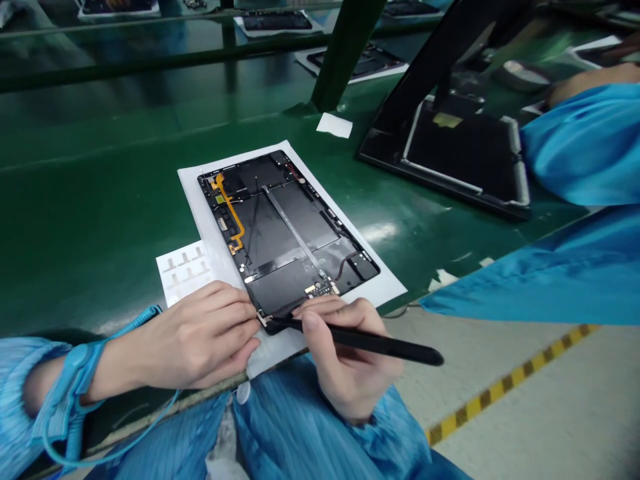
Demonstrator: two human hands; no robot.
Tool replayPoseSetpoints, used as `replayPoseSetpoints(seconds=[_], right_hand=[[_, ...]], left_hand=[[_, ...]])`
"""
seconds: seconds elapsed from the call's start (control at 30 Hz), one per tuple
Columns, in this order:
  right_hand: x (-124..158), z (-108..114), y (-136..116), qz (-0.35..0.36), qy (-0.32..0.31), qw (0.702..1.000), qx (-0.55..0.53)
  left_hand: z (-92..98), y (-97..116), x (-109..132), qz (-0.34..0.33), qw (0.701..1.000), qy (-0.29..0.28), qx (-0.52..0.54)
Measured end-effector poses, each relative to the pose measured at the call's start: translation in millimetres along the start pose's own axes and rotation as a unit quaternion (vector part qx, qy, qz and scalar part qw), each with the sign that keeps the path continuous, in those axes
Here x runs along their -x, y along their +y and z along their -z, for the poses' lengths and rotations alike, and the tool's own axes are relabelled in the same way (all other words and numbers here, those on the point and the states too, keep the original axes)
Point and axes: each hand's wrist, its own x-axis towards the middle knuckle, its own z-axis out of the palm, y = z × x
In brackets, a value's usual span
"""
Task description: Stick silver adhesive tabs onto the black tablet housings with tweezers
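Observation:
An open tablet housing (295,220), black inside, lies at a slant on a white sheet (193,193). An orange flex cable (233,217) runs along its left side, and a grey ribbon cable (293,230) crosses its middle to a small circuit board (321,288). My right hand (350,353) grips black tweezers (387,345), whose tip reaches the housing's near corner. At that same corner my left hand (200,337) has its fingers curled together against the edge, close to a small light-coloured piece (261,318). The left fingertips are partly hidden.
A card of small stickers (187,267) lies left of the housing. A black stand (445,193) holding a dark panel stands at the right, near a co-worker's blue sleeve (585,147). A green post (345,53) rises behind. A coiled blue wrist-strap cord (133,323) trails from my left wrist.

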Motion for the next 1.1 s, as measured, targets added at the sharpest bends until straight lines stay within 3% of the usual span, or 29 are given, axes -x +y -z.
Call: replayPoseSetpoints(seconds=[0.6, 0.87, 1.1], right_hand=[[1.2, -1.4, 0.8, 0.003, 0.012, 1.000, -0.015], [0.0, -2.3, 1.2, 0.018, 0.009, 1.000, -0.003], [-4.0, 10.4, -2.7, 0.009, -0.066, 0.997, 0.044]], left_hand=[[-0.1, 0.0, 2.8, -0.018, 1.000, 0.016, -0.002], [0.5, 0.4, 1.0, -0.015, 0.999, -0.003, -0.030], [-0.6, 3.4, -1.2, -0.017, 1.000, -0.001, -0.012]])
